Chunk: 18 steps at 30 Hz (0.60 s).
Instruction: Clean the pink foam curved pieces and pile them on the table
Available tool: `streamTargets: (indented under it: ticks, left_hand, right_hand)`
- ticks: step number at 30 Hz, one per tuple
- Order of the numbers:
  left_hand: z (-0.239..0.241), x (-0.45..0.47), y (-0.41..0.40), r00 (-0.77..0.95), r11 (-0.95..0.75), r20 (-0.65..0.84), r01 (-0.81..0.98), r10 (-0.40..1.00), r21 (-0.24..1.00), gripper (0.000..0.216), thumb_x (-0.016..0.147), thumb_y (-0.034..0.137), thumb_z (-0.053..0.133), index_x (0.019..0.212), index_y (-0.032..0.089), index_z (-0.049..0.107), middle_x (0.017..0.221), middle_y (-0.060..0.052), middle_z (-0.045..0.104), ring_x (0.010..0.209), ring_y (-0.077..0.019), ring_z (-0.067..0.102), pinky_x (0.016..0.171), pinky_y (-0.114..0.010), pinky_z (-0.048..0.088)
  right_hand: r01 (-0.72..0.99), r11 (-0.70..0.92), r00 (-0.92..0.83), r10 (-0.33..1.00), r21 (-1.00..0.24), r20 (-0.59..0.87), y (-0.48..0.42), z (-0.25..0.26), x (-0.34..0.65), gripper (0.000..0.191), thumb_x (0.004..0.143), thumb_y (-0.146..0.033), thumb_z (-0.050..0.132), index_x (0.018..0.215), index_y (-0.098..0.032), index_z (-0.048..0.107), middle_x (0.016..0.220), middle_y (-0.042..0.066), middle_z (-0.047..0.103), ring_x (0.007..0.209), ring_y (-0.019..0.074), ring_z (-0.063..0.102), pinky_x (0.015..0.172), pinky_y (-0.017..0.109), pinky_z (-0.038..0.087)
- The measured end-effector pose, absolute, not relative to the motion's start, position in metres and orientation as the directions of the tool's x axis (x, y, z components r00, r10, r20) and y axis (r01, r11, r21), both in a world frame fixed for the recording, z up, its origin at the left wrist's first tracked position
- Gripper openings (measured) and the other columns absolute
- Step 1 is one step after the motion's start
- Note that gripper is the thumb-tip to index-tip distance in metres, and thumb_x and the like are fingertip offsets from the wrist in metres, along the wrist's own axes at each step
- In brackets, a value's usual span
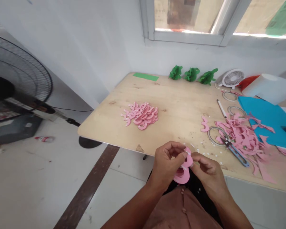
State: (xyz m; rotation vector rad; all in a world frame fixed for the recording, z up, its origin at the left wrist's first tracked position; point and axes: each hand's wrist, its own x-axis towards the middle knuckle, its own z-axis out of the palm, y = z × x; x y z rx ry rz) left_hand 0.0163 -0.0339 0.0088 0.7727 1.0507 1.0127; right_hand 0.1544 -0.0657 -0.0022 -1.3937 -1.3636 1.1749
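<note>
Both my hands meet just in front of the near edge of the wooden table (181, 108). My left hand (166, 163) pinches a pink curled foam piece (183, 171), fingers bent round it. My right hand (208, 173) grips the same pink piece from the right, its fingertips pressed against it near a small white strip. A pile of pink petal shapes (141, 115) lies on the table to the far left of my hands.
Pink foam scraps (243, 138), blue-handled scissors (235, 151) and tape rings lie at the right. A blue sheet (264, 117), a pen (221, 108), a small white fan (232, 78), three green paper shapes (192, 74) and a green strip (146, 76) are farther back. A standing fan (16, 82) is left.
</note>
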Motion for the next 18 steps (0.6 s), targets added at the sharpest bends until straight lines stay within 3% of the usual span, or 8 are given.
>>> streamTargets:
  ticks: [18]
  left_hand:
    - [0.0030,0.0206,-0.0411,0.058,0.255,-0.249,-0.311,0.967,0.915,0.013,0.068,0.020,0.068,0.080,0.014,0.067,0.071,-0.004,0.068,0.060,-0.0122,0.060,0.052,-0.020,0.048]
  right_hand:
    - [0.190,-0.061,-0.017,0.998,-0.980,-0.066,-0.0652,-0.0052,0.1540,0.015,0.080,-0.032,0.062,0.082,-0.021,0.072,0.078,0.003,0.069,0.073,0.0189,0.062,0.069,0.027,0.047]
